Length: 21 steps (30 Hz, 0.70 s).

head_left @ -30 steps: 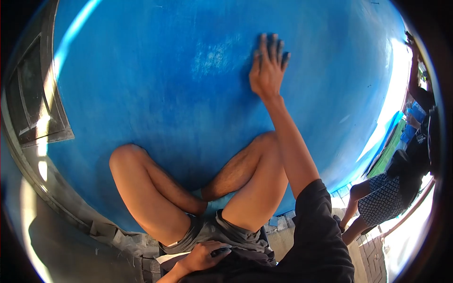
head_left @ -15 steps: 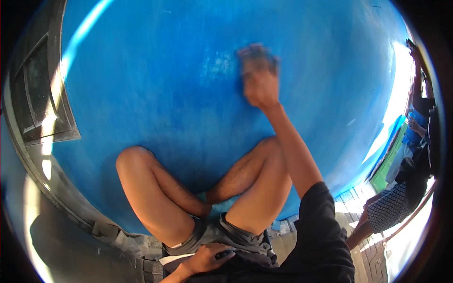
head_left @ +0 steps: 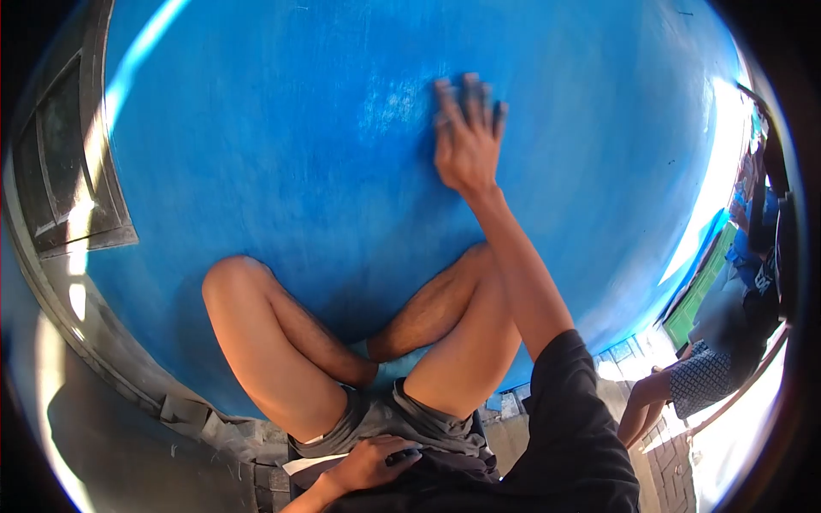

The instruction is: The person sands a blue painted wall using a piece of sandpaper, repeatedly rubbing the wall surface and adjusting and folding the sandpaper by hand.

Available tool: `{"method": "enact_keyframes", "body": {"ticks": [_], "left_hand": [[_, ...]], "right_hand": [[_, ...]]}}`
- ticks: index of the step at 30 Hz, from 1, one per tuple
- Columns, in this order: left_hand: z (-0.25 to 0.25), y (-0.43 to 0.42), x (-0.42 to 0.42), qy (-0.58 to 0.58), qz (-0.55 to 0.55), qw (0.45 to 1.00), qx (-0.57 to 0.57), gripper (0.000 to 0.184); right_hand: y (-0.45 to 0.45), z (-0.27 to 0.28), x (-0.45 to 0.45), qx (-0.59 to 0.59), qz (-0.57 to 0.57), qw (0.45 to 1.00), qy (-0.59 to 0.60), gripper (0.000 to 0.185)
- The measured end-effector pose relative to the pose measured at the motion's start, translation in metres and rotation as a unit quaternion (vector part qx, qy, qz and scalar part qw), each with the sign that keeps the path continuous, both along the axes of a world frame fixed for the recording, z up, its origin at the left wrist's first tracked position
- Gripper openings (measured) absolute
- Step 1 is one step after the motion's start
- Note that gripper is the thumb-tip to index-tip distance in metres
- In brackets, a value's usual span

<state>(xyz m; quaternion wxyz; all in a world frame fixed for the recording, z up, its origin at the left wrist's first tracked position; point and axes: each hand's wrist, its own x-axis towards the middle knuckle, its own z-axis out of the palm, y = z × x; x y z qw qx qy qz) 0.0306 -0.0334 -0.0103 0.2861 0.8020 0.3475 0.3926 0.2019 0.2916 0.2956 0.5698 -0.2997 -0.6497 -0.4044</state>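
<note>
My right hand (head_left: 469,141) presses against the blue wall (head_left: 282,145), its fingers spread and slightly blurred. Something dark and flat (head_left: 489,116) shows between and under those fingers; its kind is mostly hidden. Left of the fingertips, the wall has a pale, scuffed patch (head_left: 393,104). Down at my lap, my left hand (head_left: 376,462) rests with fingers curled over the dark clothing. A small dark shape shows between its thumb and fingers, and I cannot tell whether it is an object or cloth.
My bent legs (head_left: 274,342) face the wall, knees close to it. A dark wooden frame (head_left: 68,154) stands on the left. Crumpled grey material (head_left: 209,427) lies at the wall's foot. On the right are another person in patterned shorts (head_left: 701,380), a green panel (head_left: 697,291) and paving.
My right hand stays near the same place on the wall, its fingers now clearer and more spread. My left hand remains on my lap. The person on the right has shifted position slightly.
</note>
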Motion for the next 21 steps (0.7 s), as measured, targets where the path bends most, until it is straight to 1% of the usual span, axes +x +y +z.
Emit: {"method": "enact_keyframes", "body": {"ticks": [1,2,4,5,6,8,9,10,11,12,13,14,15,16,17,18,20,21], "left_hand": [[0.004,-0.002,-0.001,0.006,-0.002,1.0,-0.008,0.023],[0.006,-0.003,0.003,0.006,-0.005,1.0,-0.016,0.022],[0.004,-0.003,0.005,0.012,0.006,1.0,-0.012,0.023],[0.003,-0.003,0.003,0.024,0.014,1.0,-0.007,0.023],[0.0,-0.003,0.002,0.03,0.01,0.999,-0.008,0.023],[-0.003,-0.001,0.003,-0.006,-0.006,1.0,0.001,0.023],[-0.003,-0.001,0.004,-0.011,-0.003,1.0,0.003,0.023],[-0.002,-0.001,0.004,-0.003,0.003,1.0,-0.002,0.024],[-0.001,-0.002,0.003,0.01,0.005,1.0,-0.009,0.024],[-0.002,-0.003,0.004,0.015,0.002,1.0,-0.012,0.024],[-0.005,-0.002,0.003,0.008,-0.006,1.0,-0.007,0.024],[-0.004,-0.001,0.002,-0.003,-0.01,1.0,0.0,0.024],[-0.003,-0.001,0.0,-0.007,-0.005,1.0,0.0,0.024],[-0.002,-0.002,0.0,0.002,-0.002,1.0,-0.01,0.024],[-0.001,-0.003,0.003,0.011,0.001,1.0,-0.02,0.024],[-0.001,-0.002,0.006,0.004,0.007,1.0,-0.022,0.024],[-0.002,-0.002,0.002,-0.008,-0.022,0.999,-0.026,0.026],[-0.001,-0.002,-0.002,-0.005,-0.018,0.999,-0.026,0.026]], "right_hand": [[0.006,0.003,-0.007,0.005,0.006,0.994,0.111,0.051],[0.004,0.001,-0.012,0.005,0.009,0.994,0.104,0.051],[-0.004,-0.013,-0.011,0.007,-0.014,0.999,-0.052,0.051],[-0.004,-0.016,-0.008,0.003,-0.02,0.999,-0.046,0.051],[-0.002,-0.014,-0.007,0.001,-0.013,1.0,0.001,0.05],[0.001,-0.007,-0.015,0.001,0.009,0.996,0.087,0.05],[0.0,-0.008,-0.021,-0.002,-0.023,0.994,0.109,0.049],[-0.004,-0.011,-0.022,-0.001,-0.019,0.994,0.105,0.049],[-0.011,-0.016,-0.018,-0.018,-0.002,0.999,-0.03,0.05],[-0.017,-0.02,-0.014,-0.038,0.013,0.986,-0.162,0.051],[-0.015,-0.016,-0.012,-0.032,0.023,0.991,-0.13,0.051],[-0.009,-0.014,-0.014,-0.033,0.023,0.991,-0.128,0.051],[-0.002,-0.011,-0.02,-0.012,0.005,1.0,0.004,0.051],[0.003,-0.01,-0.027,0.008,-0.008,0.991,0.13,0.052],[0.001,-0.017,-0.025,0.019,-0.014,0.999,0.045,0.052],[-0.005,-0.018,-0.022,0.017,-0.007,0.999,0.039,0.052],[-0.014,-0.019,-0.017,-0.028,0.027,0.988,-0.147,0.053],[-0.006,-0.015,-0.018,-0.003,0.016,0.999,-0.049,0.052]]}}
